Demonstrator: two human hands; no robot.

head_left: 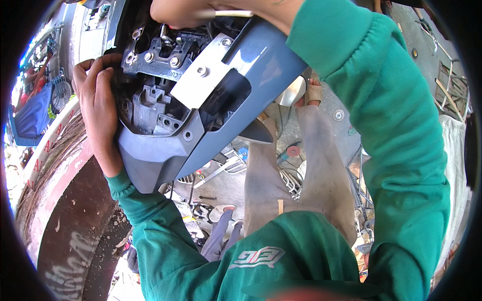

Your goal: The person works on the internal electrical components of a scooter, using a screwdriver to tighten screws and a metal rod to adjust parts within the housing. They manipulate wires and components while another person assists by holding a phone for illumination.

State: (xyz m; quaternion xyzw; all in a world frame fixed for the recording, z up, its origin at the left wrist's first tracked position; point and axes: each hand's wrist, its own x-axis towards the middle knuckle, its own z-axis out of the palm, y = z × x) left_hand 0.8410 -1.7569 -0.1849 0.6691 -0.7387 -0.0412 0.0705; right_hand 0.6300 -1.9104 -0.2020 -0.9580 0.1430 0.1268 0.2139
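The tail end of a motorcycle fills the upper middle, with a blue-grey side panel and a grey rear cover. My left hand lies along its left side, fingers bent over the black edge, tips partly hidden. A flat silver metal plate with bolts crosses the opening, beside a black bolted bracket. Over the far part of the opening my right hand is curled, cut off by the top edge. A blurred pale rod shows beside it; the grip itself is hidden.
A brown, paint-chipped curved surface stands at lower left. Below the motorcycle, a grinder-like tool with a red disc and metal parts lie on the floor around my legs. Another person's legs show nearby. A metal frame stands right.
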